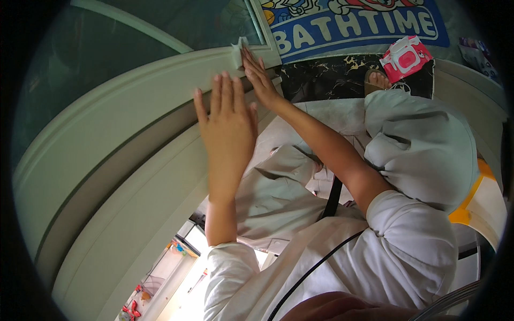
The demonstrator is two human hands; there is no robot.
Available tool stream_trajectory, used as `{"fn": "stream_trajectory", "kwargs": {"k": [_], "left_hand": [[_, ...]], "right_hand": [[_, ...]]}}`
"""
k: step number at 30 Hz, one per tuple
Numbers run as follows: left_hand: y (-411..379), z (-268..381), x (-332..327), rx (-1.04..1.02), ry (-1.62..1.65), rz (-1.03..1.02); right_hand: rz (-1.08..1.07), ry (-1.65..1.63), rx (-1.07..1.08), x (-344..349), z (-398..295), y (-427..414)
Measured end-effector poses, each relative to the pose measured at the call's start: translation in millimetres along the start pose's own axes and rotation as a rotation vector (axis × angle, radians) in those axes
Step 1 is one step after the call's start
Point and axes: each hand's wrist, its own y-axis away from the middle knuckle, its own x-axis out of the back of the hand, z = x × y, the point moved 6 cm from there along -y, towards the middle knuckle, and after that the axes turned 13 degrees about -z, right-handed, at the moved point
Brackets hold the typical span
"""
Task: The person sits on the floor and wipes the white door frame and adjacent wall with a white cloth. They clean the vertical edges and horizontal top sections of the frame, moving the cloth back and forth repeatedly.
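My right hand [259, 78] holds a crumpled white wipe [237, 56] under its fingers, against the lower corner of a pale door frame [160, 76] with a glass panel. To its left, my left hand [229, 116] is raised with its back to the camera, its fingers apart and nothing seen in it. Its fingertips overlap the frame in view; whether they touch it I cannot tell. A pink and white wipes pack [406, 59] lies on the black marble-patterned threshold [321, 80], beside my sandalled foot [377, 80].
A blue printed bath mat [357, 30] lies beyond the threshold. Another pale frame [468, 78] curves along the right, with a plastic packet [478, 56] behind it. A yellow and white object [478, 200] stands by my knee. Small colourful items [132, 309] show at lower left.
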Motion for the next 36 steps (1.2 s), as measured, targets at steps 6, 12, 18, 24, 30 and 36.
{"fn": "stream_trajectory", "kwargs": {"k": [6,12,18,24,30,36], "left_hand": [[34.2,115.8,-91.6,-0.324,0.663,-0.303],[90.0,181.1,-220.7,0.221,1.249,-0.327],[170.1,291.3,-331.8,-0.032,1.439,-1.039],[193.6,309.0,-398.3,-0.012,1.108,-1.36],[127.8,332.4,-339.7,0.024,1.267,-1.338],[94.8,346.4,-323.0,-0.016,1.313,-1.263]], "right_hand": [[0.115,-0.269,-0.477,38.8,122.4,10.7],[0.074,-0.455,-0.897,51.5,147.8,25.2],[0.061,-0.415,-0.91,67.5,156.3,-26.8],[0.254,-0.636,-0.568,87.5,135.3,-75.9],[0.462,-1.546,-0.106,109.5,76.8,-102.5],[0.262,-1.648,0.084,113.4,10.3,-153.3]]}}
